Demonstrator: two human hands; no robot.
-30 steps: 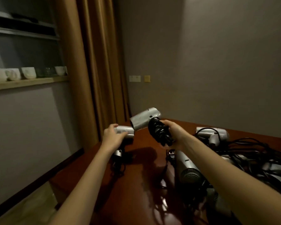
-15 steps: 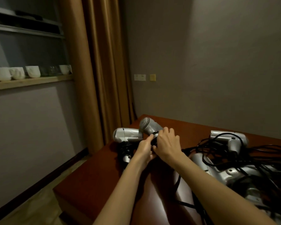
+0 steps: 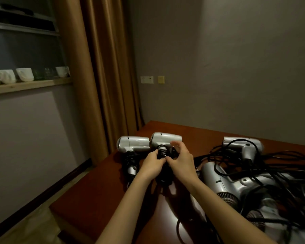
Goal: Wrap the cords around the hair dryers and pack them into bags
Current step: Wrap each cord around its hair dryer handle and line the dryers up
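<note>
Two silver hair dryers lie side by side on the dark red table (image 3: 99, 196), each with black cord wound round its handle. The left dryer (image 3: 133, 144) lies free. On the right dryer (image 3: 165, 139), my left hand (image 3: 151, 164) and my right hand (image 3: 180, 160) both grip the cord-wrapped handle (image 3: 162, 152). My right index finger sticks up beside the dryer's barrel. The lower part of that handle is hidden behind my hands.
To the right lies a heap of several silver dryers (image 3: 225, 182) tangled in loose black cords (image 3: 280, 166); another dryer (image 3: 243, 144) sits behind it. A brown curtain (image 3: 102, 76) hangs at the table's far left corner. Cups (image 3: 25, 74) stand on a wall shelf.
The dryer I held up in my right hand has come down onto the table beside the left dryer. My left hand left the first dryer and joined my right on the wrapped handle.
</note>
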